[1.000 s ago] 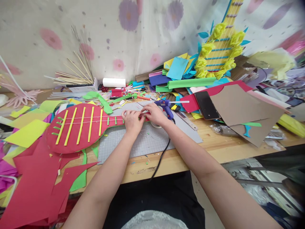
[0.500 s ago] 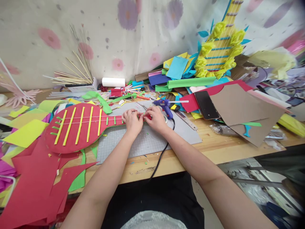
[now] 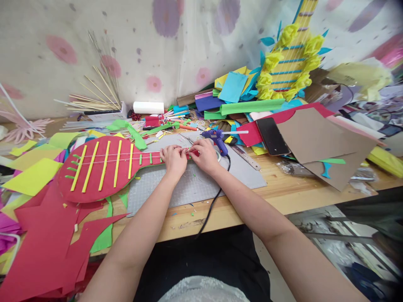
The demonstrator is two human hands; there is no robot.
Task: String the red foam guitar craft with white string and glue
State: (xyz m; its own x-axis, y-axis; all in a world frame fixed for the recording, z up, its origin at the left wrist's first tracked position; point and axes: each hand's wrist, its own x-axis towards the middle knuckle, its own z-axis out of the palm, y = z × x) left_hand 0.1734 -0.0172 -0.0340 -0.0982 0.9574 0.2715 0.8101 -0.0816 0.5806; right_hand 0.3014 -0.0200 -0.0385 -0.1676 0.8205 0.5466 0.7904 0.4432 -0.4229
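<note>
Left hand (image 3: 173, 160) and right hand (image 3: 204, 156) meet over the neck (image 3: 145, 160) of a red guitar-shaped cutout (image 3: 108, 173). Fingers are bent and close together; whether they grip a white string (image 3: 124, 153) cannot be told. Over the past second the hands have barely shifted and the cutout stays in place, suggesting fine fingertip work continuing at one spot. The cutout's body lies left of the hands, its neck across a grey cutting mat (image 3: 151, 191). Just behind the right hand rests a purple glue gun (image 3: 216, 135); farther right, a phone (image 3: 272, 137).
</note>
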